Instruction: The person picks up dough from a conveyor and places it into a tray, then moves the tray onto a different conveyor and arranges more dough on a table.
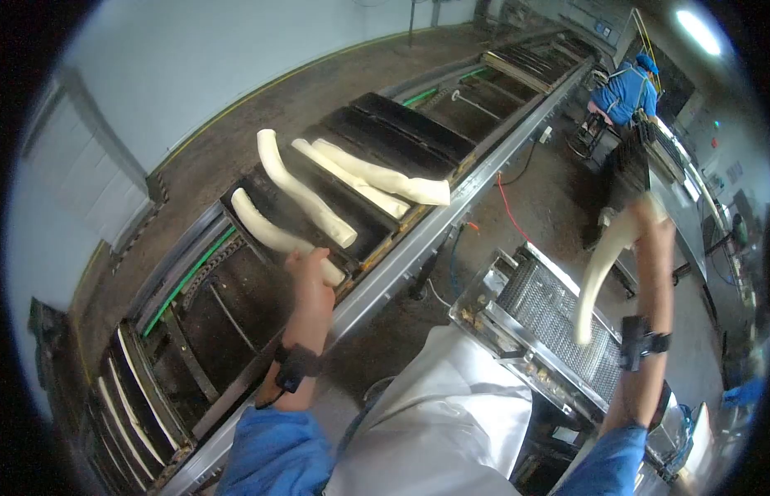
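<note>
While three dough strips [306, 194] were already laid across the black trays [410, 124], a fourth strip [265, 230] was clasped at its near end by the left hand [309, 266]; a hanging strip [596, 277], not yet laid, was gripped by the right hand [650, 219].

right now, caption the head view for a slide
Left hand grips a dough strip laid on black trays; right hand holds a hanging dough strip above the mesh belt.
</note>
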The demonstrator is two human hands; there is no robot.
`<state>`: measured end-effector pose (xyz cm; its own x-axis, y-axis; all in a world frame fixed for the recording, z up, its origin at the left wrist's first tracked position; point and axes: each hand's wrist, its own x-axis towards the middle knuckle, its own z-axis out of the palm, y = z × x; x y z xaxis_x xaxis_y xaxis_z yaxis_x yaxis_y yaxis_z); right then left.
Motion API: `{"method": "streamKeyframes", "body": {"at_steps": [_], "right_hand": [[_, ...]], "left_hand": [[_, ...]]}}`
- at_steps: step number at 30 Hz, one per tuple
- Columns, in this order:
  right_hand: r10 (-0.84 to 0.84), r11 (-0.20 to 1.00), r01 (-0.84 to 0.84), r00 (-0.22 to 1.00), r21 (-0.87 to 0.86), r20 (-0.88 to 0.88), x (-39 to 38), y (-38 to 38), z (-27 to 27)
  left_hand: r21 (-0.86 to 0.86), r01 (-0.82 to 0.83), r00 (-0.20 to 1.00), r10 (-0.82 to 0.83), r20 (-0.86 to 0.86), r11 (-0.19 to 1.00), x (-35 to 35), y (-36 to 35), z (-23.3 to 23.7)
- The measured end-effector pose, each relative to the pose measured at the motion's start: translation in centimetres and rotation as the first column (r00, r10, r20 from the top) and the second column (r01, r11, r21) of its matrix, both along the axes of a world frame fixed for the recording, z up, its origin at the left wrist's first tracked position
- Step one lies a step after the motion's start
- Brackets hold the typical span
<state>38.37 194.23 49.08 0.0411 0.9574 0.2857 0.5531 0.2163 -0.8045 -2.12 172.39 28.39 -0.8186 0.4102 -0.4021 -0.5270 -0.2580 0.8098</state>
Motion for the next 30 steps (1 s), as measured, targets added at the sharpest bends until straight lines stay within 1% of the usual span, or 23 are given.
{"method": "streamKeyframes", "body": {"at_steps": [1,2,4,5,7,8,9,10,11,12,14,15,17,18,20,21,22,23,24,26,27,28,30], "right_hand": [[0.171,0.983,-0.153,0.963,0.097,-0.207,-0.1,0.8,2.3],[0.347,0.934,-0.278,0.855,0.224,-0.385,-0.1,1.6,4.1],[0.592,0.806,-0.478,0.674,0.35,-0.442,-2.9,-0.3,7.4],[0.59,0.807,-0.477,0.674,0.348,-0.445,-4.4,-1.7,8.0],[0.733,0.676,-0.626,0.521,0.388,-0.437,-6.7,-3.7,8.2],[0.73,0.678,-0.627,0.519,0.382,-0.444,-7.0,-3.8,7.6],[0.754,0.646,-0.684,0.505,0.338,-0.42,-6.9,-4.1,6.7],[0.779,0.609,-0.738,0.487,0.291,-0.395,-6.7,-4.3,5.7],[0.761,0.613,-0.761,0.496,0.212,-0.419,-6.1,-4.1,4.4],[0.737,0.626,-0.757,0.497,0.187,-0.458,-6.1,-4.7,3.0],[0.712,0.645,-0.763,0.573,0.055,-0.406,-4.4,-4.2,0.3],[0.672,0.675,-0.738,0.608,0.011,-0.423,-4.2,-4.6,0.0],[0.556,0.742,-0.659,0.709,-0.126,-0.433,-2.5,-4.9,-2.3],[0.481,0.769,-0.6,0.77,-0.221,-0.419,-0.5,-4.7,-4.6],[0.427,0.786,-0.563,0.794,-0.257,-0.434,2.3,-5.2,-6.2],[0.364,0.803,-0.515,0.822,-0.298,-0.439,3.5,-5.3,-7.2],[0.371,0.796,-0.527,0.814,-0.3,-0.446,4.6,-5.5,-8.1],[0.306,0.819,-0.48,0.829,-0.315,-0.468,5.7,-5.4,-8.9],[0.238,0.838,-0.431,0.84,-0.333,-0.488,6.6,-5.2,-9.8],[0.228,0.838,-0.432,0.832,-0.334,-0.505,8.2,-4.8,-11.7],[0.186,0.847,-0.388,0.856,-0.363,-0.482,8.8,-4.8,-12.4],[0.143,0.854,-0.342,0.878,-0.392,-0.457,9.4,-4.8,-13.1],[0.161,0.84,-0.357,0.884,-0.409,-0.44,10.4,-4.4,-14.2]], "left_hand": [[0.061,0.02,0.999,-0.023,0.039,0.998,0.0,-0.4,0.1],[0.061,0.023,0.999,-0.025,0.033,0.998,-0.1,-0.7,0.0],[0.059,-0.005,0.999,0.003,0.039,0.998,-0.2,-1.3,-0.6],[0.055,-0.004,0.999,0.002,0.037,0.998,0.1,-1.5,-0.8],[-0.06,-0.115,0.961,0.096,-0.261,0.992,0.6,-1.7,-1.0],[-0.069,-0.117,0.96,0.095,-0.263,0.991,1.1,-1.4,-0.1],[-0.144,-0.112,0.847,0.019,-0.531,0.983,1.9,-1.4,1.6],[-0.216,-0.129,0.662,-0.078,-0.745,0.968,2.2,-1.3,2.5],[-0.158,-0.051,0.695,-0.078,-0.714,0.986,1.5,-0.7,2.6],[-0.164,-0.059,0.695,-0.077,-0.715,0.985,0.2,-0.1,2.5],[-0.367,0.046,0.824,-0.242,-0.512,0.929,-2.7,1.8,2.2],[-0.37,0.039,0.825,-0.239,-0.513,0.928,-4.7,2.5,1.5],[-0.565,0.048,0.795,-0.374,-0.478,0.824,-10.1,3.6,-1.3],[-0.52,0.051,0.859,-0.303,-0.413,0.853,-12.7,3.9,-3.4],[-0.612,0.313,0.653,-0.633,-0.416,0.726,-17.6,0.5,-5.3],[-0.62,0.301,0.659,-0.628,-0.414,0.725,-17.5,-0.1,-5.1],[-0.703,0.204,0.631,-0.64,-0.438,0.682,-17.2,-0.7,-4.8],[-0.772,0.101,0.603,-0.656,-0.454,0.627,-16.0,-1.0,-3.7],[-0.778,0.089,0.608,-0.653,-0.451,0.621,-14.8,-1.2,-2.8],[-0.863,0.007,0.764,-0.56,-0.322,0.506,-9.5,-1.5,2.2],[-0.885,-0.033,0.713,-0.609,-0.347,0.464,-8.3,-2.3,2.8],[-0.886,-0.039,0.716,-0.605,-0.347,0.462,-7.4,-3.6,3.8],[-0.931,-0.09,0.391,-0.847,-0.36,0.354,-5.7,-5.9,6.1]]}}
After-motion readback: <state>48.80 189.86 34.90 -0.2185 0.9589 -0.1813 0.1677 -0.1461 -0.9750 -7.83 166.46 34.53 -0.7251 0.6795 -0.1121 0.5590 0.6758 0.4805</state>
